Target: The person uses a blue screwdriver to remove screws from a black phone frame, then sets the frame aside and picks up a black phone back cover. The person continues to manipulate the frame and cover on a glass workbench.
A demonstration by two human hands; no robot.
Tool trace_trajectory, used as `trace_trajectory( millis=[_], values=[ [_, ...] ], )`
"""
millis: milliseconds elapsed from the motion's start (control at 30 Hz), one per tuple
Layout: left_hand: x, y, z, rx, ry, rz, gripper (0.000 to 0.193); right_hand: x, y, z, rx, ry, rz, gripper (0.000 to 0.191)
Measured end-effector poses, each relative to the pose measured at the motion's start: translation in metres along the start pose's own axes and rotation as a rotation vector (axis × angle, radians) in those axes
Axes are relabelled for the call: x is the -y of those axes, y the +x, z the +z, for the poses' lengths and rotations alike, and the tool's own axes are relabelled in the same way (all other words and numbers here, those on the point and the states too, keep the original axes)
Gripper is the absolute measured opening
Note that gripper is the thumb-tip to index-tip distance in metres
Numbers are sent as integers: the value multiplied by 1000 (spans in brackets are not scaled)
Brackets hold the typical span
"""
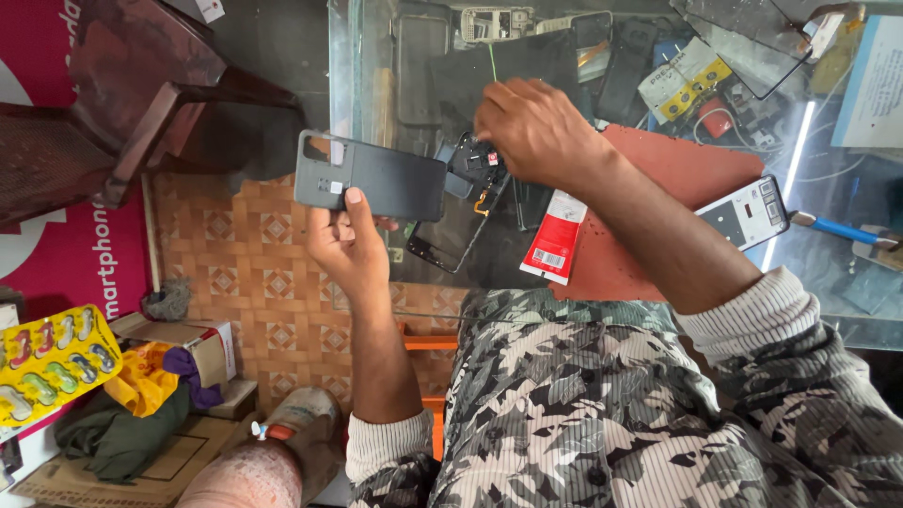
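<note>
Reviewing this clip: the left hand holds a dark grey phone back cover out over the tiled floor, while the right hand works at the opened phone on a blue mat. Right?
Not quite. The head view shows the mat is red, not blue. The rest holds: the left hand holds the dark grey phone back cover over the tiled floor, and the right hand works at the opened phone.

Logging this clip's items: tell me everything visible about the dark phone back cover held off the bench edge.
The phone back cover is a dark grey, matte, plastic-looking rectangular panel with rounded corners and a camera cutout at its left end, plus a small pale sticker nearby. It is detached from any phone and held roughly level over the tiled floor, left of the glass bench. The left hand grips its lower edge, thumb pressed on the face. The right hand does not touch it.
</note>
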State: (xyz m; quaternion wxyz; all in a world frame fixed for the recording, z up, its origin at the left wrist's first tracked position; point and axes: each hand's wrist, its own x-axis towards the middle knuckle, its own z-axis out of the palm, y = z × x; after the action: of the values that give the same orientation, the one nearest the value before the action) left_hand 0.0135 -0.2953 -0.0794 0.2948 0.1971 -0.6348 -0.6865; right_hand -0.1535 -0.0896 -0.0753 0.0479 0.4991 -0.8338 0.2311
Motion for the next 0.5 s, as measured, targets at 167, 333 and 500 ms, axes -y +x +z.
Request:
trace_trajectory(
  millis=[167,333,500],
  values=[
    [-7,-4,2,-13,-9,-24,17,9,-6,2,25,79,-103,7],
    [-13,-9,6,-5,-18,-29,19,11,-7,-12,-43,116,-86,20],
    [-26,-21,19,39,-69,-86,17,28,-36,-54,-149,474,198,12]
  ],
)
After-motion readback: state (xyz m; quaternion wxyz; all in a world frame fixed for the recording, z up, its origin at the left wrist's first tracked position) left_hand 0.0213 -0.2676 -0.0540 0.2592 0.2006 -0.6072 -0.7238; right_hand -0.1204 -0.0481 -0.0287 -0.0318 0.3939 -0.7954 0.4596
